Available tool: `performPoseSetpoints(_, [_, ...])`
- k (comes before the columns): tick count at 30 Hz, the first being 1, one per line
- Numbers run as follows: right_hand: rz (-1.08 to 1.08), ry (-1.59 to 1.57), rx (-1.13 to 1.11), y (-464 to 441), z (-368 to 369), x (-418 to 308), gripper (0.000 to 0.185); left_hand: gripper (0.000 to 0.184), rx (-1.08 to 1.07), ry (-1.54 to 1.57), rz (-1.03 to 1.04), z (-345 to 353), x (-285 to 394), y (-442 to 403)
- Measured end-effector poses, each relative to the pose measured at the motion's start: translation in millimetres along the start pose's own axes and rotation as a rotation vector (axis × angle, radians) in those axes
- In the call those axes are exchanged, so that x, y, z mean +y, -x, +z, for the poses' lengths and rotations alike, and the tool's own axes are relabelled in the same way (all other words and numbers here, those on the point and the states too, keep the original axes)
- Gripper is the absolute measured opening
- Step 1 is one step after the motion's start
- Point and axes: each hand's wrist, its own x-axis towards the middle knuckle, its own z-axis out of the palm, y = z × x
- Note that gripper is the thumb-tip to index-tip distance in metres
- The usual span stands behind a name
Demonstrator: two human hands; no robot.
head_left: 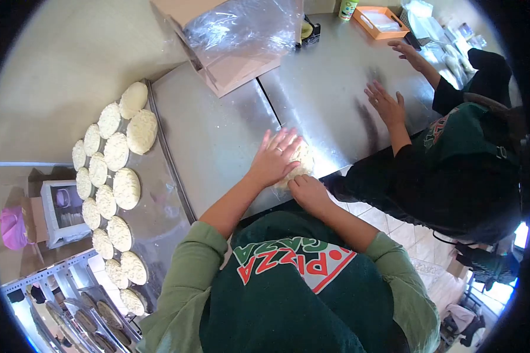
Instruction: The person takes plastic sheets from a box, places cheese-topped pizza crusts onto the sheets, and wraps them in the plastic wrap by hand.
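My left hand lies spread over a round, pale piece on the steel table, its fingers apart and resting on the top. The piece looks like a disc with a crumbly, cheese-like topping, partly hidden by my hands, with what looks like clear plastic about it. At its near edge is my right hand, fingers curled and pressed together; what they pinch, if anything, is too small to make out.
Topped rounds lie in rows on the surface at left. A cardboard box with plastic film stands behind. A co-worker's hands hover at right. An orange tray sits at the back, beside a green container.
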Motion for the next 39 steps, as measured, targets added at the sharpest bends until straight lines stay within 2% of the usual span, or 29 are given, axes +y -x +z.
performPoseSetpoints(2, [0.056, 0.004, -0.102, -1.0, 0.7, -4.6, 0.012, 0.065, -0.083, 0.006, -0.133, 13.4, -4.2, 11.7])
performPoseSetpoints(4, [0.279, -0.197, -0.258, -12.2, -21.9, -5.8, 0.017, 0.064, -0.088, -0.021, -0.208, 13.3, -7.7, 25.6])
performPoseSetpoints(5, [0.390, -0.301, -0.336, -20.3, -35.6, -5.1, 0.019, 0.063, -0.027, 0.076, -0.309, 12.1, -8.0, 32.7])
performPoseSetpoints(6, [0.503, -0.358, -0.236, -27.6, -45.8, 2.0, 0.029, 0.063, 0.037, 0.169, -0.408, 10.0, -7.4, 40.3])
performPoseSetpoints(7, [0.464, -0.298, 0.005, -30.2, -37.9, 20.0, 0.032, 0.062, 0.101, 0.258, -0.503, 7.4, -6.5, 47.1])
performPoseSetpoints(8, [0.423, -0.240, 0.247, -31.6, -22.2, 40.0, 0.035, 0.062, 0.185, 0.426, -0.617, 25.9, -9.8, 61.1])
performPoseSetpoints(10, [0.602, -0.409, 0.182, -39.1, 2.1, 66.8, 0.040, 0.061, 0.358, 0.762, -0.829, 79.0, -19.3, 94.3])
performPoseSetpoints(11, [0.688, -0.495, 0.144, -44.6, 7.3, 74.8, 0.042, 0.060, 0.355, 1.034, -0.991, 61.4, -5.9, 94.7])
performPoseSetpoints(13, [0.717, -0.550, -0.048, -60.1, -10.1, 67.7, 0.048, 0.057, 0.333, 1.590, -1.303, 7.6, 31.2, 83.2])
performPoseSetpoints(14, [0.731, -0.578, -0.148, -65.1, -15.4, 66.6, 0.051, 0.057, 0.375, 1.589, -1.302, 7.7, 31.5, 84.1])
performPoseSetpoints(15, [0.724, -0.747, -0.173, -67.0, -2.2, 76.0, 0.057, 0.058, 0.413, 1.587, -1.301, 8.2, 30.6, 85.1])
performPoseSetpoints(18, [0.632, -0.995, -0.040, -69.9, 19.3, 87.1, 0.061, 0.059, 0.403, 1.510, -1.313, 9.6, 32.2, 68.1])
performPoseSetpoints(19, [0.637, -0.986, 0.009, -71.5, 18.6, 96.7, 0.062, 0.060, 0.382, 1.470, -1.318, 10.2, 31.3, 57.4])
performPoseSetpoints(21, [0.642, -0.967, 0.105, -71.6, 5.5, 127.3, 0.063, 0.061, 0.321, 1.385, -1.190, 12.2, 24.3, 21.7])
performPoseSetpoints(22, [0.705, -1.077, 0.147, -70.5, -18.8, 137.1, 0.062, 0.062, 0.288, 1.344, -1.126, 10.5, 17.3, 1.3])
performPoseSetpoints(23, [0.765, -1.069, 0.121, -68.4, -31.3, 161.5, 0.059, 0.062, 0.353, 1.293, -1.062, -5.7, 12.2, -25.4])
performPoseSetpoints(24, [0.811, -0.814, 0.153, -67.0, -33.5, 190.7, 0.056, 0.062, 0.414, 1.245, -0.997, -29.7, 9.9, -56.9])
performPoseSetpoints(27, [0.869, -0.547, 0.286, -53.2, -53.5, 255.6, 0.053, 0.070, 0.775, 1.336, -0.784, -87.3, -3.0, -135.6])
performPoseSetpoints(28, [0.818, -0.383, 0.422, -48.1, -54.7, 267.0, 0.050, 0.074, 0.860, 1.375, -0.709, -106.4, -8.0, -156.3])
performPoseSetpoints(29, [0.763, -0.219, 0.558, -45.5, -54.1, 273.5, 0.047, 0.076, 0.950, 1.445, -0.734, -132.2, -6.8, -176.5])
performPoseSetpoints(30, [0.647, -0.297, 0.666, -52.1, -51.8, 275.3, 0.045, 0.079, 1.040, 1.516, -0.755, -150.1, -9.1, -192.4])
performPoseSetpoints(31, [0.529, -0.374, 0.768, -61.7, -52.5, 268.7, 0.043, 0.072, 1.064, 1.525, -0.752, -154.8, -20.4, -203.6])
performPoseSetpoints(33, [0.371, -0.336, 0.731, -74.5, -55.2, 245.4, 0.038, 0.059, 1.108, 1.546, -0.748, -162.1, -39.2, -219.0])
performPoseSetpoints(34, [0.334, -0.223, 0.597, -82.9, -73.3, 208.8, 0.035, 0.047, 1.103, 1.579, -0.707, -162.0, -47.0, -218.2])
performPoseSetpoints(35, [0.218, -0.240, 0.568, -91.2, -95.8, 168.3, 0.032, 0.036, 1.097, 1.611, -0.667, -158.7, -58.5, -213.0])
performPoseSetpoints(37, [0.066, -0.471, 0.559, -113.3, -108.6, 121.8, 0.028, 0.021, 1.094, 1.679, -0.637, -148.8, -77.5, -196.9])
performPoseSetpoints(39, [0.015, -0.632, 0.617, -136.0, -125.8, 93.3, 0.026, 0.012, 1.105, 1.748, -0.655, -138.8, -87.3, -173.1])
